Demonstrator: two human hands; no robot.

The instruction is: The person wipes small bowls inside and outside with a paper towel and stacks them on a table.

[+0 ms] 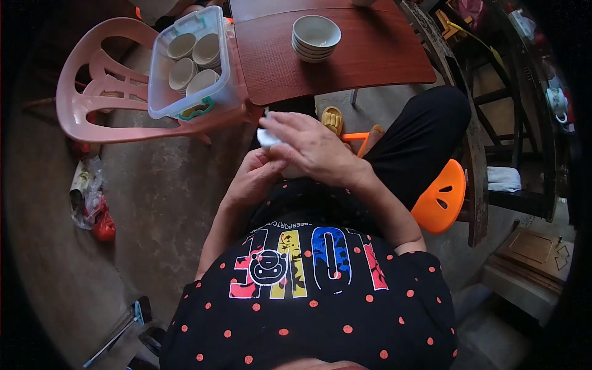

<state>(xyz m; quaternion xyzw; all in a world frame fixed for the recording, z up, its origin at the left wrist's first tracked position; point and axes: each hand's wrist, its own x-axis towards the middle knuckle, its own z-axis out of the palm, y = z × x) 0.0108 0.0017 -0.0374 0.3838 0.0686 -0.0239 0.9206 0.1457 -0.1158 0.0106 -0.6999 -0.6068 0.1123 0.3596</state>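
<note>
My hands meet above my lap, just short of the table's near edge. My left hand [254,176] is closed, its fingers curled up against my right hand; whatever it grips is mostly covered. My right hand [324,151] lies over it with bent fingers, closed around a small white thing [269,138] that looks like a crumpled cloth. Motion blur and the fingers hide most of its shape. Nearest beyond the hands, a stack of several white bowls [316,34] stands on the red-brown table [370,65].
At left, a pink plastic chair [80,68] bears a clear plastic bin [229,65] holding several bowls. An orange stool [447,200] is at my right. Bags [102,216] and a broom [142,310] lie on the floor at left. A dark wooden frame [476,172] stands at right.
</note>
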